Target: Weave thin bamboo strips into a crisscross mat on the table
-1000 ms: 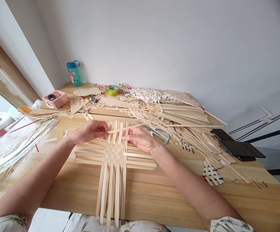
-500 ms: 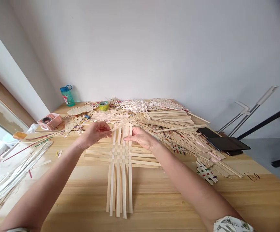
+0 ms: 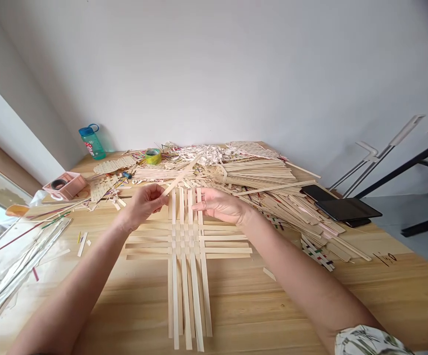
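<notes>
A cross of interlaced pale bamboo strips [image 3: 186, 239] lies on the wooden table, woven in a checker pattern at its middle with loose ends on all sides. My left hand [image 3: 148, 204], at the upper left of the weave, pinches one end of a single bamboo strip [image 3: 180, 178]. That strip slants up and to the right, its other end free above the pile. My right hand [image 3: 219, 204] is at the upper right of the weave, thumb and fingers closed around the end of an upright strip [image 3: 199, 197].
Behind the weave lies a heap of loose strips [image 3: 258, 177]. Tape [image 3: 153, 156], a blue-green bottle [image 3: 92, 143] and a pink basket [image 3: 74, 186] stand at the left. Dark tablets [image 3: 348, 209] lie at the right edge, near a small coloured woven piece [image 3: 317, 254].
The strip in my left hand has tilted up more steeply. My right hand has shifted slightly right along the upright strips. The whole view has moved a little.
</notes>
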A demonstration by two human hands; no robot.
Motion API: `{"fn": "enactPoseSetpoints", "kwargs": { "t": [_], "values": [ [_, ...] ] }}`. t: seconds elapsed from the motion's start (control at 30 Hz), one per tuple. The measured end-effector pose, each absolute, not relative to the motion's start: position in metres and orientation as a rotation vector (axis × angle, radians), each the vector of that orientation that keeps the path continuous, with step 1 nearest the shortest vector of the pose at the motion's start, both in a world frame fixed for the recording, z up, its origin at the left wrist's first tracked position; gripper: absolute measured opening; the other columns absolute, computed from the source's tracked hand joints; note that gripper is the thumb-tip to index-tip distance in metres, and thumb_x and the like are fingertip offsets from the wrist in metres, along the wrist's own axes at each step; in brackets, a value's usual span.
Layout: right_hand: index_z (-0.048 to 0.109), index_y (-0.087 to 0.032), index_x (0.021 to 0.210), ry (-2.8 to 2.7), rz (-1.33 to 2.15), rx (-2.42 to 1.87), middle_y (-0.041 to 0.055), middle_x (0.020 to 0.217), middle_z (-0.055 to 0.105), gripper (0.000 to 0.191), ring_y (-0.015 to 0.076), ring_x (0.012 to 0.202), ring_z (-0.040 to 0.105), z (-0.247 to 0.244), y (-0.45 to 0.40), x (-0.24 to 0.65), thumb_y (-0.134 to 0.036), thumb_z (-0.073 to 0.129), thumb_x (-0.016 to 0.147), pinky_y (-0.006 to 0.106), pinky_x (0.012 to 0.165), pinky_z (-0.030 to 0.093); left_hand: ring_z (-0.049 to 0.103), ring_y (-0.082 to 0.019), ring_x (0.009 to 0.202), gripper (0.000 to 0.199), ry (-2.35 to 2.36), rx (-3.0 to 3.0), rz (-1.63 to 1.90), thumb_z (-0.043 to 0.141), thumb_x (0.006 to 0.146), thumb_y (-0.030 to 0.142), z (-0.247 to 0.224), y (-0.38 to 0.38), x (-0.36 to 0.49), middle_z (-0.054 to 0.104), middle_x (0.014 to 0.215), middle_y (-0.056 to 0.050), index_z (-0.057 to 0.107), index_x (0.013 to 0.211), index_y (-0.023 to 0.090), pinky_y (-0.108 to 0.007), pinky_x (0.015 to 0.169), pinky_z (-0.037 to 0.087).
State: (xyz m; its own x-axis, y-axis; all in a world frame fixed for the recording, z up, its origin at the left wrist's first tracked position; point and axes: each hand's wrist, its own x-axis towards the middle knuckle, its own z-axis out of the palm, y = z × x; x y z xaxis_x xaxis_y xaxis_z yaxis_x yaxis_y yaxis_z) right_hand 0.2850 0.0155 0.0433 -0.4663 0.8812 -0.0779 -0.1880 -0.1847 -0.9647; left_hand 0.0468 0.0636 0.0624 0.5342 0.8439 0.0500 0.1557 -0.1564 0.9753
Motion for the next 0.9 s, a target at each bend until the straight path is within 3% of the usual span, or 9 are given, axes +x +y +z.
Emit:
{"fn": "enactPoseSetpoints", "kwargs": {
  "t": [0.17, 0.3, 0.43, 0.53, 0.77, 0.9],
  "values": [
    [0.063, -0.02, 0.126, -1.431, 1.64, -0.967, 0.0056, 0.105, 0.074, 0.054, 0.0197, 0.105, 0.068, 0.056, 0.007, 0.294, -0.035, 0.081, 0.076, 0.037, 0.102, 0.049, 0.042, -0.008, 0.059, 0.035, 0.93, 1.647, 0.712, 0.078, 0.067, 0.041, 0.06, 0.063, 0.048, 0.055, 0.067, 0.002, 0.059, 0.084, 0.016, -0.021, 0.051, 0.028],
    [0.051, -0.018, 0.141, -1.398, 1.531, -1.13, 0.0096, 0.112, 0.073, 0.071, 0.0224, 0.11, 0.067, 0.061, 0.002, 0.299, -0.034, 0.081, 0.078, 0.045, 0.11, 0.042, 0.034, -0.007, 0.055, 0.033, 0.949, 1.659, 0.658, 0.074, 0.067, 0.044, 0.057, 0.068, 0.043, 0.045, 0.062, 0.004, 0.06, 0.074, 0.016, -0.022, 0.051, 0.024],
    [0.06, -0.017, 0.13, -1.056, 1.595, -1.065, 0.0147, 0.128, 0.067, 0.061, 0.0257, 0.125, 0.061, 0.055, 0.002, 0.288, -0.031, 0.082, 0.074, 0.045, 0.115, 0.039, 0.031, -0.008, 0.055, 0.028, 1.073, 1.791, 0.817, 0.069, 0.068, 0.041, 0.057, 0.076, 0.034, 0.037, 0.059, 0.006, 0.055, 0.066, 0.017, -0.023, 0.053, 0.022],
    [0.066, -0.019, 0.121, -1.011, 1.556, -1.031, 0.0145, 0.134, 0.064, 0.054, 0.0265, 0.132, 0.055, 0.05, 0.002, 0.279, -0.028, 0.083, 0.07, 0.043, 0.12, 0.033, 0.034, -0.01, 0.058, 0.023, 1.214, 1.915, 1.02, 0.063, 0.072, 0.038, 0.063, 0.076, 0.03, 0.042, 0.061, 0.005, 0.057, 0.069, 0.017, -0.024, 0.055, 0.024],
    [0.058, -0.019, 0.134, -1.224, 1.273, -1.026, 0.0175, 0.151, 0.049, 0.074, 0.0279, 0.142, 0.044, 0.051, 0.002, 0.275, -0.032, 0.087, 0.068, 0.046, 0.121, 0.031, 0.031, -0.01, 0.058, 0.023, 1.341, 2.092, 1.203, 0.057, 0.08, 0.036, 0.086, 0.065, 0.026, 0.037, 0.06, 0.005, 0.053, 0.069, 0.017, -0.024, 0.054, 0.023],
    [0.059, -0.019, 0.132, -1.2, 1.254, -1.021, 0.0175, 0.149, 0.051, 0.07, 0.028, 0.14, 0.047, 0.055, -0.001, 0.276, -0.032, 0.087, 0.068, 0.047, 0.12, 0.032, 0.031, -0.009, 0.057, 0.024, 1.244, 2.009, 1.058, 0.061, 0.076, 0.039, 0.085, 0.073, 0.022, 0.039, 0.06, 0.004, 0.058, 0.071, 0.016, -0.023, 0.052, 0.022]
  ]
}}
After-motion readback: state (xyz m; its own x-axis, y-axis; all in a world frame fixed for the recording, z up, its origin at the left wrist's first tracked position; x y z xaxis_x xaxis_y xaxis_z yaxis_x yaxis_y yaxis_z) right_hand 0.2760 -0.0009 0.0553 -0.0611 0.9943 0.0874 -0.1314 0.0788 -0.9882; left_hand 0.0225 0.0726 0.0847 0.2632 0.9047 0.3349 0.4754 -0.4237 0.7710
